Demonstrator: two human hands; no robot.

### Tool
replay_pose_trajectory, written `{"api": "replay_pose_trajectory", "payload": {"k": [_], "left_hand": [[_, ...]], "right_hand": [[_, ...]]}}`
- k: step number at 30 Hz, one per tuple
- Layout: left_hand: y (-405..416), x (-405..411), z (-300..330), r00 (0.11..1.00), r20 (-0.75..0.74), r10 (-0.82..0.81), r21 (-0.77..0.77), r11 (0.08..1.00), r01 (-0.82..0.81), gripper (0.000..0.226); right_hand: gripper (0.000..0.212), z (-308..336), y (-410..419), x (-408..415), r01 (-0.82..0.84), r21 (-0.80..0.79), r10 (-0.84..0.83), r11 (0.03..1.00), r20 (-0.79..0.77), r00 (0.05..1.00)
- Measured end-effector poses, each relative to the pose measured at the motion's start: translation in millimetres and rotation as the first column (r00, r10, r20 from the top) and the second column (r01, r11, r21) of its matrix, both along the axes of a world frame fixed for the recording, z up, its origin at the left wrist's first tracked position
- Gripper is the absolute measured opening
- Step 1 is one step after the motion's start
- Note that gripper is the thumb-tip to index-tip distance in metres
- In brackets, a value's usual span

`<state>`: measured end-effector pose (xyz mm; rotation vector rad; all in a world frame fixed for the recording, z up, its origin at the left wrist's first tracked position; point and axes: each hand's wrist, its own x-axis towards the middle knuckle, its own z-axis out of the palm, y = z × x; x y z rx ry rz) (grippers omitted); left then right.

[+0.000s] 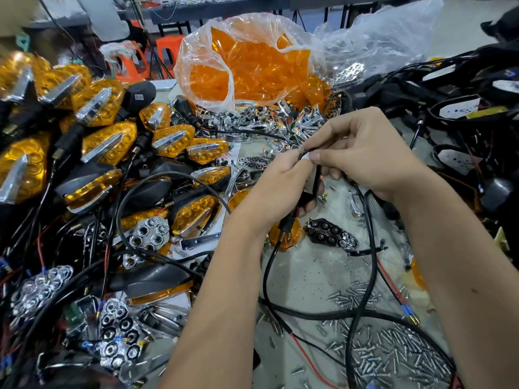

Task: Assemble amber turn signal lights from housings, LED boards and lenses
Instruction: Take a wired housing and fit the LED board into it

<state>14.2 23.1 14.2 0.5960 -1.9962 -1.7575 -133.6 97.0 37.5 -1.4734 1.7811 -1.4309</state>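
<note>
Two bare hands meet at the middle of a crowded workbench, both pinching one black cable (316,175). The left hand (276,189) curls round a black stem with a threaded end (286,227), and its fingers hide most of what they hold; whether a housing sits behind the palm cannot be told. The right hand (365,155) nips the cable's upper end between thumb and forefinger, and the tiny part at its fingertips is too small to make out.

From the stem the cable drops toward six o'clock, loops across the grey tabletop (306,279) and runs out of the frame's lower edge. A red wire (306,357) trails beside it.

At nine o'clock lies a heap of finished amber turn signals (109,141), each with a faceted amber lens and a chrome fin on a black body; the pile's far left is blurred. At twelve o'clock a clear plastic bag (247,68) gapes, packed with loose amber lenses. At five o'clock loose screws (393,357) are strewn over the only open patch of table. A dark honeycomb reflector (331,234) lies just below the hands. At three o'clock black housings and wiring (463,108) tangle together, hard to separate and cut off by the right edge.
</note>
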Motion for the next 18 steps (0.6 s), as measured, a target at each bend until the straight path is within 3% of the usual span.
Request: {"api": "replay_pose_trajectory", "payload": {"k": [6,9,14,18], "left_hand": [[-6,1,-1,0.992,-0.056,0.114,0.147,0.984,-0.105,0.023],[-16,5,-1,0.964,-0.081,0.253,0.245,0.943,-0.227,0.019],[-45,28,1,0.786,-0.150,0.599,0.391,0.766,-0.509,0.021],[-52,41,0,0.716,-0.154,0.681,0.446,0.695,-0.564,0.022]], "right_hand": [[0.014,-2,-4,6,-0.032,-0.020,0.034,0.999,0.124,0.992],[0.010,-7,-8,9,0.071,-0.051,-0.065,0.996,0.111,0.992],[0.011,-20,-15,7,0.181,0.034,-0.169,0.983,-0.232,0.958],[0.013,-21,-41,24,0.197,0.091,-0.126,0.976,-0.498,0.858]]}}
